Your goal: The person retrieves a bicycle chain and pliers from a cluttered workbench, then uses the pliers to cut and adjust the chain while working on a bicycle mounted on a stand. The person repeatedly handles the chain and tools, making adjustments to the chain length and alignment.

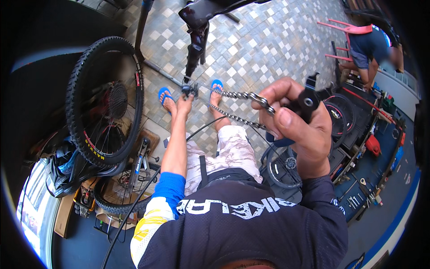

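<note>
My right hand (304,125) is raised close to the camera, its thumb and fingers closed on a bicycle chain (233,95). A black part with a round bolt (308,102) also lies in that hand; its lower portion is hidden by the fingers. Two strands of the chain stretch left toward my left hand (184,104). That hand is farther away, its fingers closed around a small black bike part (187,91) near the lower end of a dark bike frame (195,42). What exactly this part is cannot be made out.
A wheel with a knobby tyre (74,101) stands at left, above another wheel and a loose cable (130,213). At right, another person (371,47) bends beside a red chair (360,29). Tools (356,201) hang along a blue bench. My sandalled feet (216,86) are on tiles.
</note>
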`<state>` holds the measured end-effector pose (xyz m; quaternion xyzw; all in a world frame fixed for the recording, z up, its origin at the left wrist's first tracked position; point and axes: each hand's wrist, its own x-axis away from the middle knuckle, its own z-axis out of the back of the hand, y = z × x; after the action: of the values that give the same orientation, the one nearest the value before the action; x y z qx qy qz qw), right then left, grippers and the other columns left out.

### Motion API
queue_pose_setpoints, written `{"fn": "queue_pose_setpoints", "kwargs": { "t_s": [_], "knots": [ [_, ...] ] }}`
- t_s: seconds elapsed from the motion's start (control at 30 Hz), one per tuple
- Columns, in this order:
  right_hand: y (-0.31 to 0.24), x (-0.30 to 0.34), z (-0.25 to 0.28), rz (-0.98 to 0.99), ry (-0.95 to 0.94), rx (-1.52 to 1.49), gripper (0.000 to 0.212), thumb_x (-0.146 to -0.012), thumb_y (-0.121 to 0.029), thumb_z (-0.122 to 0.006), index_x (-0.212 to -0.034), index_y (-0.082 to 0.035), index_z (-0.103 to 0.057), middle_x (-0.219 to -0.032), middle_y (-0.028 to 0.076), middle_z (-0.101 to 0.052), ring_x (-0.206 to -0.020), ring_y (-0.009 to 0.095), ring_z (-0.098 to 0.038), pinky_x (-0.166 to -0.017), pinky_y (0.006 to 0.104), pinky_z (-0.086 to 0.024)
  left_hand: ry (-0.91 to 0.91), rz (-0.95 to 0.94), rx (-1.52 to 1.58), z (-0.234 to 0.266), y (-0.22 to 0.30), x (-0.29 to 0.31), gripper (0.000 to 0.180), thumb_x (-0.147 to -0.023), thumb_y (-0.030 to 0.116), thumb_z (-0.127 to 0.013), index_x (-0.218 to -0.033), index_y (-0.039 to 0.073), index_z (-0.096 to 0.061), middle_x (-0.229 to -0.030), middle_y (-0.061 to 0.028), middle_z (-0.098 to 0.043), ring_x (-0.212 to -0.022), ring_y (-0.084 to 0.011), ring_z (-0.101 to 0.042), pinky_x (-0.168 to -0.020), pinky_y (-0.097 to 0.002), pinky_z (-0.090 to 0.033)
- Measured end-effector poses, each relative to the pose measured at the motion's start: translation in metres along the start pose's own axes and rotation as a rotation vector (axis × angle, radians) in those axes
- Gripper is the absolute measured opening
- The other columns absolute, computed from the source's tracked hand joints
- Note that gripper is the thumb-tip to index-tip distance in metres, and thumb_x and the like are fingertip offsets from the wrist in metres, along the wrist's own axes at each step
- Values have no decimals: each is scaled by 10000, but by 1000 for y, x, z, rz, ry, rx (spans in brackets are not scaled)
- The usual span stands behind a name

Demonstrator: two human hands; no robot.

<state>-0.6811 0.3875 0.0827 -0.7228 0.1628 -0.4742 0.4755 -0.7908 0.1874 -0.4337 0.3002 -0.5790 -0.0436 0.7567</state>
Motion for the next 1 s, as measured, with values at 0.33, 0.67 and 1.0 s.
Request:
{"fn": "queue_pose_setpoints", "kwargs": {
  "t_s": [0.33,0.67,1.0],
  "knots": [
    [51,-101,10,-20,-243,103,286,-994,-235,-695,-1138,7,-646,-879,10,-649,-794,84,-594,-688,270,-493,-232,-955,-87,22,201,181,307,-993,72,-675,-1273,-34,-610,-1202,-96,-708,-1152,-188,-649,-1008,-312,-479],
    [126,-208,11,5,-137,372,505,-940,-307,-742,-1316,-16,-571,-840,-5,-596,-669,68,-510,-570,255,-430,-327,-577,514,22,219,133,246,-1118,265,-493,-1098,32,-570,-959,-138,-729,-1013,-266,-740,-894,-372,-606],
    [257,-115,72,-493,-56,-126,585,-916,-94,-607,-1483,-11,-488,-912,24,-588,-739,119,-585,-656,270,-507,-365,-418,1073,57,165,135,385,-1117,382,-405,-952,58,-529,-1463,-152,-497,-1287,-511,-570,-942,-594,-608]
  ]
}}
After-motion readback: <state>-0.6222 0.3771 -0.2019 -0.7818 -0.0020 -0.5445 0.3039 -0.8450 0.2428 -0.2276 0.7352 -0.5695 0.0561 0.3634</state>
